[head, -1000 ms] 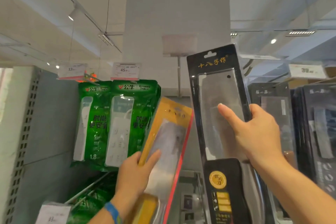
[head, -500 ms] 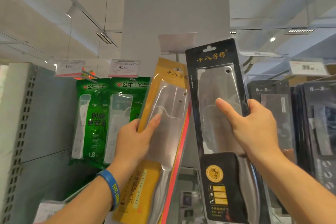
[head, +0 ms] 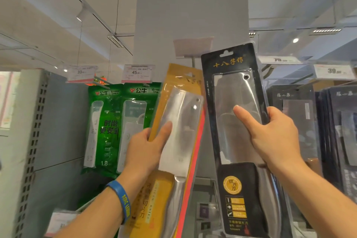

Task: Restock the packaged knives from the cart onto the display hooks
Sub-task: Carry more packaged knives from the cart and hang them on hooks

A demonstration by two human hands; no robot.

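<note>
Glossy clear plastic blister (head: pixel 236 114) over bright steel cleaver blade (head: pixel 179 131).

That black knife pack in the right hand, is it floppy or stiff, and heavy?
Probably stiff: the black pack stands straight though the right hand grips only its middle. Likely heavy for its size, with a broad steel cleaver inside. Its glossy plastic front may be slippery.

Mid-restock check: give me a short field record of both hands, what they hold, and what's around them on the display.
Left hand: grips yellow cleaver pack, top leaning right
Right hand: grips black cleaver pack, top leaning left
Hook: blank label holder above, between both pack tops; neither pack visibly hung
Left of packs: green power strip packs, hanging
Right of packs: dark knife packs, hanging
</note>
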